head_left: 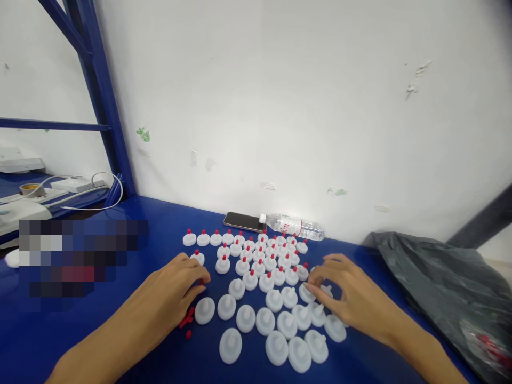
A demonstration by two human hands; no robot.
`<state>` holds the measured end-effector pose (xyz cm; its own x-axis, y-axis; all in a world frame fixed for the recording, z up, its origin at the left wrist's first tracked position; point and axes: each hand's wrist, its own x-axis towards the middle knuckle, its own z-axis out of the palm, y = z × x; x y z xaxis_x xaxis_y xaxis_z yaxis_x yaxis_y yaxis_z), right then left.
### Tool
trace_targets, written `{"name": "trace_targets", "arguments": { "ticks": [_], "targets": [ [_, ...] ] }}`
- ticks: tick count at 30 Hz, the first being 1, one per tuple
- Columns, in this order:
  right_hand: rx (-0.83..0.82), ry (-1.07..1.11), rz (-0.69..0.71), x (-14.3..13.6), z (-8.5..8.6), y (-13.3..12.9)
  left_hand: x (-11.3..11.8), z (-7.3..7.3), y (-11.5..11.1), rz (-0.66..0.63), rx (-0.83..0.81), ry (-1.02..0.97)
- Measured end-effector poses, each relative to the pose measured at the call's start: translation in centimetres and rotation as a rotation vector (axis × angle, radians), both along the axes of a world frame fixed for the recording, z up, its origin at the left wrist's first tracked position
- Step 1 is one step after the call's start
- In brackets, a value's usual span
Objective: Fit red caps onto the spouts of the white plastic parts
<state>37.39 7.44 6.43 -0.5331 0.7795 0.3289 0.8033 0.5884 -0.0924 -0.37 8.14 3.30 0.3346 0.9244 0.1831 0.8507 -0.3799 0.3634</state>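
Frame (102, 90) is rising at far left; the left hand (176, 285) is pinching a red cap (201, 281), loose caps (189, 334) lying just beside it; discs (245, 318) are covering the table's (160, 229) middle, capped ones standing behind bare ones; a phone (240, 221) and bottle (296, 226) are lying beyond them; the right hand (340, 282) is curling over a bare disc (306, 293), though whether it is gripping, I cannot tell; a bag (436, 288) is slumping at right.

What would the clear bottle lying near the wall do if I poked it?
The bottle would probably roll, since it is roundish and lies on its side. Its clear side looks like thin plastic, so it may dent if squeezed. The phone by its white cap might get in its way.
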Motion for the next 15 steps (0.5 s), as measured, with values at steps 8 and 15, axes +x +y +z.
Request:
{"name": "trace_targets", "arguments": {
  "ticks": [8,15],
  "targets": [
    [0.06,-0.032,-0.089,0.3,-0.2,0.3,-0.1,-0.3,0.0,-0.024,-0.011,0.055],
    [0.067,-0.011,-0.04,0.0,-1.2,0.6,0.3,0.5,-0.5,0.001,0.083,-0.003]
  ]
}}
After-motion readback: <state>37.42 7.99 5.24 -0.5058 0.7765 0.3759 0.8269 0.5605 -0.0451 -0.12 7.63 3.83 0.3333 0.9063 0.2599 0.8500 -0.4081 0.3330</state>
